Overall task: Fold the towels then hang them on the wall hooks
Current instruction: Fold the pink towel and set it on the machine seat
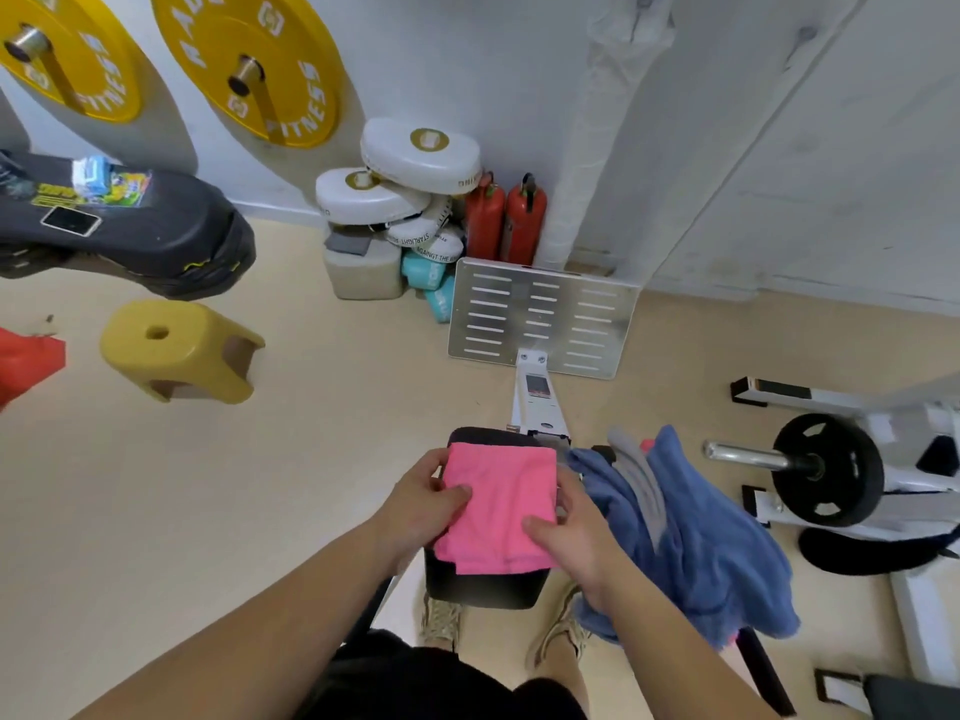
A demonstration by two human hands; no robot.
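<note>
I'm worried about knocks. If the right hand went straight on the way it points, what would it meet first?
The pink towel itself: the right hand points forward-left across it, pinching its edge. Beyond, probably the far rim of the black pad, then floor; depth unclear.

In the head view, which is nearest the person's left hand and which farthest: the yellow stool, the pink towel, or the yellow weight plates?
1. pink towel, gripped by the left hand itself.
2. yellow stool, on the floor off to the left.
3. yellow weight plates, up on the far wall.
</note>
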